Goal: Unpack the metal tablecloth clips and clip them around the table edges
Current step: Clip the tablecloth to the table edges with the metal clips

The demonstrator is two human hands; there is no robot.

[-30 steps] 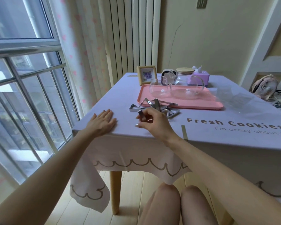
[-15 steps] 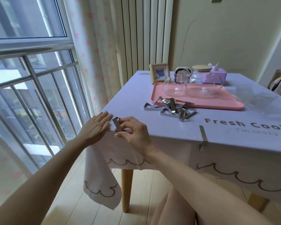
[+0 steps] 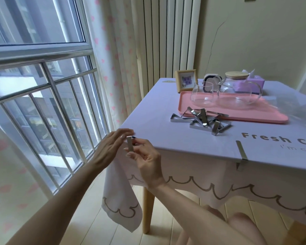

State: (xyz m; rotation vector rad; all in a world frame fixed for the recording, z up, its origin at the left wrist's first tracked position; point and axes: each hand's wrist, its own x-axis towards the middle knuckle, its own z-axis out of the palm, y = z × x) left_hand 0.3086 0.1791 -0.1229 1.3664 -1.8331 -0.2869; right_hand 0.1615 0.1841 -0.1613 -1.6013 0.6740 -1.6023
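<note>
While the pink tray (image 3: 185,103) holds one glass cup (image 3: 202,94) and one lidded glass teapot (image 3: 237,91), a heap of clips (image 3: 201,120) lies just beside it on the table (image 3: 157,131) by the window (image 3: 42,103). One fitted clip (image 3: 241,152) grips the near edge; the right hand (image 3: 147,160) pinches a loose clip (image 3: 130,145) at the corner, left hand (image 3: 111,147) straight-fingered alongside.

From the surface (image 3: 157,131) corner, free room is left toward 3 o'clock as far as the fitted clip (image 3: 240,151). Toward 2 o'clock, passage is blocked by the loose clips (image 3: 200,119) and tray (image 3: 184,102).
</note>
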